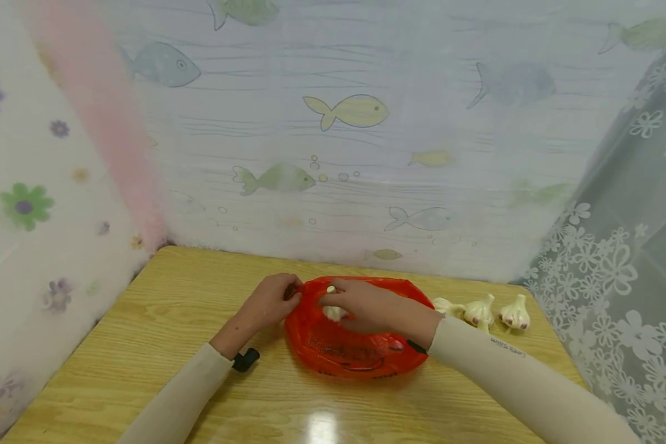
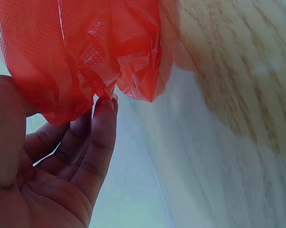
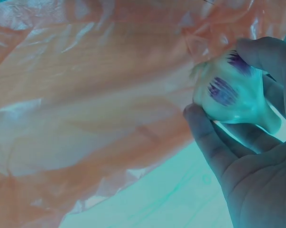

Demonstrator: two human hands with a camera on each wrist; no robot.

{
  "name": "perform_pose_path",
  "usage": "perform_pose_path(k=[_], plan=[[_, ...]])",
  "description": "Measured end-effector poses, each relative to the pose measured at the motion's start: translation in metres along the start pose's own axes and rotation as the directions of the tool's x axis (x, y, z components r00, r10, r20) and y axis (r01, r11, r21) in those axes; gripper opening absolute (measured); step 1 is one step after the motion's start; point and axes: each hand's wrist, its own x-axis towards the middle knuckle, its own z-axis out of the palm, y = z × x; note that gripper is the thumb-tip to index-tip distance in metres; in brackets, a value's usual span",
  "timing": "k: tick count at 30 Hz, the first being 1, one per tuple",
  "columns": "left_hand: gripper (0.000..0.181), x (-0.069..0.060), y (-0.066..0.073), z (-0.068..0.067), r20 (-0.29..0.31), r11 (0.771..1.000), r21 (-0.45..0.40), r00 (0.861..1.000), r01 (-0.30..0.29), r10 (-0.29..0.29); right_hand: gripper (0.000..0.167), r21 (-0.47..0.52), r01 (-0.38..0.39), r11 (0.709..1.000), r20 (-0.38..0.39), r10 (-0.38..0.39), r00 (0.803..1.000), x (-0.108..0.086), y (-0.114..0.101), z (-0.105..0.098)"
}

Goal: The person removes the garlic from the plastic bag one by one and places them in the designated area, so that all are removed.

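A red plastic bag [image 1: 361, 354] lies spread on the table, with dark print on it. My left hand [image 1: 269, 300] pinches the bag's left edge; in the left wrist view the thumb and fingers hold the crumpled red film [image 2: 81, 57]. Over the bag, my right hand [image 1: 366, 305] holds a garlic bulb [image 3: 228, 90] between thumb and fingers. That bulb is pale with purple patches, and its stem points toward the palm in the right wrist view. To the right of the bag lie several more garlic bulbs [image 1: 480, 311], partly behind the right forearm.
The wooden table [image 1: 200, 290] reaches back to a white curtain [image 1: 344, 203] printed with fish. A lace-patterned curtain [image 1: 616, 296] hangs at the right edge. A black wrist camera mount [image 1: 246, 360] sticks out beside the left wrist.
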Motion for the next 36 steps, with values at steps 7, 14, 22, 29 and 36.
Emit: perform_pose_path(k=[7, 14, 22, 29, 36], plan=[[0.011, -0.001, 0.000, -0.001, -0.013, 1.000, 0.009, 1.000, 0.010, -0.010, 0.048, 0.045, -0.023, 0.999, -0.045, 0.025, 0.999, -0.018, 0.003, -0.008], [0.012, -0.002, -0.001, -0.003, -0.026, 1.000, 0.011, 0.999, 0.021, -0.021, 0.050, 0.124, -0.050, 0.991, -0.111, 0.064, 0.992, -0.036, 0.008, -0.017], [0.012, -0.003, -0.003, -0.003, -0.031, 1.000, 0.004, 0.999, 0.023, -0.023, 0.046, 0.160, -0.053, 0.986, -0.182, 0.082, 0.980, -0.057, 0.019, -0.019], [0.013, -0.002, -0.003, -0.003, -0.032, 0.999, -0.004, 0.999, 0.036, -0.036, 0.047, 0.186, -0.041, 0.982, -0.253, 0.088, 0.963, -0.076, 0.029, -0.017], [0.012, -0.001, -0.002, -0.003, -0.035, 0.999, 0.001, 0.999, 0.036, -0.036, 0.048, 0.219, -0.077, 0.973, -0.293, 0.141, 0.945, -0.095, 0.029, -0.018]])
